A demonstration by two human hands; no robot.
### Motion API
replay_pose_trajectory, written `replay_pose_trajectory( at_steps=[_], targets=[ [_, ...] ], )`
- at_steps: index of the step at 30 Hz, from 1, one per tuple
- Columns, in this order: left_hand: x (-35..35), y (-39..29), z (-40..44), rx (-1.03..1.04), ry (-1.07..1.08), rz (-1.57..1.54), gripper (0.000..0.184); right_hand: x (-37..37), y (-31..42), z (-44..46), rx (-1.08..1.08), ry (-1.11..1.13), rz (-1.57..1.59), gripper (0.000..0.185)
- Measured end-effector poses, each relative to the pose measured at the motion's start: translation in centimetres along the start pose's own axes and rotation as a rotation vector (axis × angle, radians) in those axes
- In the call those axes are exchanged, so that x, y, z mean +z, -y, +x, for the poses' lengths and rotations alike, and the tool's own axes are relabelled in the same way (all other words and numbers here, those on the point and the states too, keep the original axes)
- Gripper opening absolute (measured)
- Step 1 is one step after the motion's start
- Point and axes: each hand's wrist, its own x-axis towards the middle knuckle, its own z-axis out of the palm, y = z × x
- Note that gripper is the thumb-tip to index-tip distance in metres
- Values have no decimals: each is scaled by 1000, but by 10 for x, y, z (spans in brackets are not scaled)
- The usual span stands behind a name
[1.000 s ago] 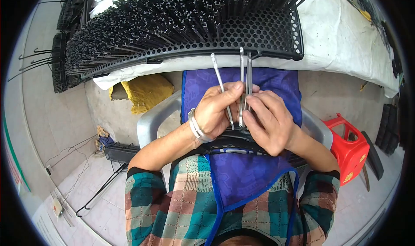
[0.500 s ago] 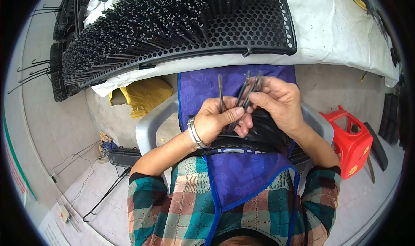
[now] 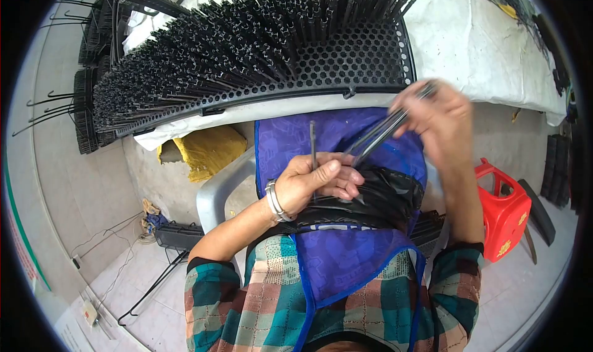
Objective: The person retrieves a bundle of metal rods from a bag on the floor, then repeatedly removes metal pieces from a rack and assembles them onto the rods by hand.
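Observation:
My left hand (image 3: 304, 180) is in front of my lap, palm partly turned up, with one thin black rod (image 3: 313, 140) held upright at the base of the thumb. My right hand (image 3: 441, 120), raised to the right and blurred, grips a small bundle of thin black rods (image 3: 383, 133). The bundle slants down to the left, its lower ends close to my left fingertips. Beyond both hands, a black perforated rack (image 3: 352, 58) carries many upright black rods (image 3: 247, 40); holes show at its right end.
The rack rests on a white-covered table (image 3: 475, 55). Black plastic (image 3: 383, 191) and purple cloth (image 3: 290, 135) cover my lap. A red stool (image 3: 503, 213) stands at right; a grey chair arm (image 3: 213, 194) and yellow sack (image 3: 210, 151) are at left.
My right hand has moved up and right, away from my left hand, with the rod bundle in it. The left hand stays nearly in place, its upright rod still held.

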Motion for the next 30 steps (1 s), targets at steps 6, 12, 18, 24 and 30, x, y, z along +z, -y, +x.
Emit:
replay_pose_trajectory(
  at_steps=[6,12,18,24,30],
  targets=[
    [-10,8,-4,-42,-14,30,46,-48,-8,59,-261,-253,130,11],
    [-20,19,-2,-66,-40,-8,42,-39,12,63,-553,-229,23,13],
    [-25,23,0,-57,-51,-25,41,-33,19,72,-701,-173,-157,11],
    [-28,23,-1,-62,-71,-18,41,-31,19,79,-779,-140,-288,10],
    [-29,23,0,-60,-72,-25,40,-30,21,80,-791,-38,-451,11]
  ],
)
